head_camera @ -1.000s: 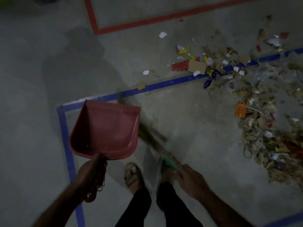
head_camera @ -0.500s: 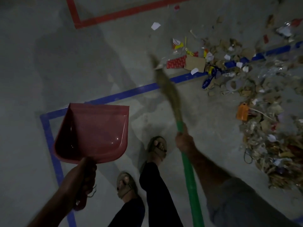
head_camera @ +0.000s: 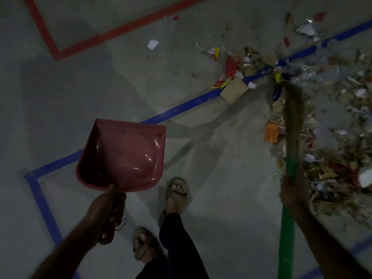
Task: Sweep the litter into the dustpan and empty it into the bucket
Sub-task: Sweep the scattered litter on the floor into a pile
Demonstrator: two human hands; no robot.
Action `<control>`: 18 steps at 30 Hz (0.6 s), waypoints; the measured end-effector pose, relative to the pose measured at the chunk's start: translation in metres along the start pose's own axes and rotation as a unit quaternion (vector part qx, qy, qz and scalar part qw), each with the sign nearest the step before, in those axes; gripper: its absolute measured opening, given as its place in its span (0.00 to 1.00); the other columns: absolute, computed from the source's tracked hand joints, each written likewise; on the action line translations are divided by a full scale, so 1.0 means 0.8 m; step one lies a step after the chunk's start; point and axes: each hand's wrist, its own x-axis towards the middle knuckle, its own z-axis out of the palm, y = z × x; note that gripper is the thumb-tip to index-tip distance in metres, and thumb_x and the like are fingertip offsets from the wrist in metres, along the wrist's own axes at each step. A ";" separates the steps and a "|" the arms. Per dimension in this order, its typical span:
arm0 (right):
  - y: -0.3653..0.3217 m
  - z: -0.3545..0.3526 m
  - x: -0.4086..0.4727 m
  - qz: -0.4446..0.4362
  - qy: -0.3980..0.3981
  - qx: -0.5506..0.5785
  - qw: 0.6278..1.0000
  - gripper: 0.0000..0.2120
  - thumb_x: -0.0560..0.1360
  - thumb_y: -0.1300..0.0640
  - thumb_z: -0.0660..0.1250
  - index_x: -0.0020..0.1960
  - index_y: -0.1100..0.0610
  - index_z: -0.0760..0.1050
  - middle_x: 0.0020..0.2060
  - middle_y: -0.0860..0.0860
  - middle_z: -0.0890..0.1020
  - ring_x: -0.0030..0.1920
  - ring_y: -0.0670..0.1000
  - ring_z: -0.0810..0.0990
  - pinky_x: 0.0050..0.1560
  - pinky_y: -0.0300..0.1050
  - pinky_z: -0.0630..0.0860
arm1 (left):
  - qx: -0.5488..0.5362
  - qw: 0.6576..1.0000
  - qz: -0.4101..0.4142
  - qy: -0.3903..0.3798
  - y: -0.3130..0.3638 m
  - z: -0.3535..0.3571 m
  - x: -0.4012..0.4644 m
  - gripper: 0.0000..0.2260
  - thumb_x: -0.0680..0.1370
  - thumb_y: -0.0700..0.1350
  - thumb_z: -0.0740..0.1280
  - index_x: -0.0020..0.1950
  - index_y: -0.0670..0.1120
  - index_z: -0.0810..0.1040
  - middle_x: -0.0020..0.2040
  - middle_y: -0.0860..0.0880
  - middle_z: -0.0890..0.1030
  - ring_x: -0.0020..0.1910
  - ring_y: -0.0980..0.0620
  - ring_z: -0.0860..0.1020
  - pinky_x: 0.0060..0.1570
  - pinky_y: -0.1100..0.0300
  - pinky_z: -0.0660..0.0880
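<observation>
Left hand (head_camera: 104, 208), fingers clamped on the handle, holds the red dustpan (head_camera: 122, 154) up just beyond them. Right hand (head_camera: 295, 191), fingers wrapped round the green broom (head_camera: 291, 158), bristles out ahead over the litter (head_camera: 332, 137) on the floor.
</observation>
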 end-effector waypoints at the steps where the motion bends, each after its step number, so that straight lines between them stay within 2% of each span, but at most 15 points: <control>1: 0.009 -0.004 -0.011 0.004 0.017 0.000 1.000 0.27 0.82 0.48 0.57 0.79 0.39 0.54 0.58 0.68 0.78 0.49 0.64 0.81 0.51 0.63 0.78 | 0.008 1.000 -0.001 -0.004 0.008 0.009 -0.003 0.21 0.81 0.58 0.61 0.32 0.49 0.67 0.27 0.51 0.58 0.21 0.55 0.55 0.22 0.68 0.53; 2: 0.016 0.002 -0.033 0.013 0.016 -0.006 1.000 0.26 0.83 0.51 0.57 0.80 0.42 0.54 0.56 0.69 0.79 0.47 0.66 0.81 0.47 0.58 0.77 | 0.013 1.000 -0.002 -0.011 0.016 0.017 -0.006 0.21 0.81 0.58 0.61 0.32 0.49 0.67 0.27 0.52 0.58 0.20 0.55 0.55 0.21 0.68 0.53; 4: 0.025 0.014 -0.076 0.031 0.009 -0.020 0.999 0.27 0.84 0.52 0.57 0.81 0.46 0.53 0.51 0.67 0.81 0.41 0.62 0.79 0.44 0.54 0.76 | 0.016 1.000 -0.001 -0.020 0.033 0.030 -0.013 0.20 0.81 0.57 0.61 0.33 0.48 0.66 0.26 0.52 0.58 0.19 0.56 0.55 0.20 0.68 0.55; 7: 0.022 0.039 -0.125 0.028 -0.033 0.024 0.999 0.30 0.83 0.50 0.58 0.81 0.42 0.50 0.43 0.61 0.82 0.37 0.60 0.81 0.41 0.55 0.80 | 0.037 0.999 0.026 -0.014 0.053 0.041 -0.023 0.21 0.81 0.56 0.61 0.33 0.46 0.67 0.26 0.51 0.60 0.19 0.55 0.57 0.20 0.68 0.57; 10: 0.009 0.086 -0.187 -0.041 -0.067 0.003 0.997 0.33 0.81 0.48 0.61 0.79 0.35 0.48 0.37 0.55 0.80 0.32 0.56 0.80 0.33 0.52 0.77 | 0.042 0.998 0.042 -0.010 0.064 0.038 -0.027 0.21 0.81 0.56 0.62 0.31 0.47 0.67 0.28 0.50 0.59 0.21 0.55 0.57 0.21 0.67 0.56; 13: -0.008 0.133 -0.218 -0.088 -0.122 -0.082 0.985 0.33 0.81 0.44 0.58 0.79 0.34 0.41 0.42 0.52 0.76 0.37 0.55 0.80 0.34 0.50 0.73 | 0.049 0.998 0.048 0.002 0.066 0.025 -0.025 0.20 0.81 0.56 0.62 0.32 0.48 0.67 0.28 0.50 0.60 0.22 0.55 0.57 0.23 0.66 0.55; 15: -0.026 0.153 -0.217 -0.096 -0.179 -0.170 0.964 0.31 0.82 0.43 0.54 0.79 0.36 0.40 0.44 0.51 0.73 0.42 0.55 0.81 0.36 0.48 0.69 | 0.042 0.998 0.046 0.002 0.063 0.017 -0.023 0.21 0.81 0.55 0.61 0.31 0.49 0.67 0.28 0.51 0.59 0.21 0.55 0.57 0.21 0.68 0.56; 18: -0.042 0.164 -0.175 -0.094 -0.218 -0.257 0.937 0.28 0.83 0.43 0.53 0.81 0.40 0.48 0.52 0.54 0.77 0.50 0.57 0.82 0.44 0.50 0.73 | 0.035 0.998 0.049 0.011 0.060 0.008 -0.017 0.23 0.82 0.54 0.61 0.28 0.49 0.67 0.26 0.51 0.58 0.19 0.56 0.56 0.20 0.69 0.55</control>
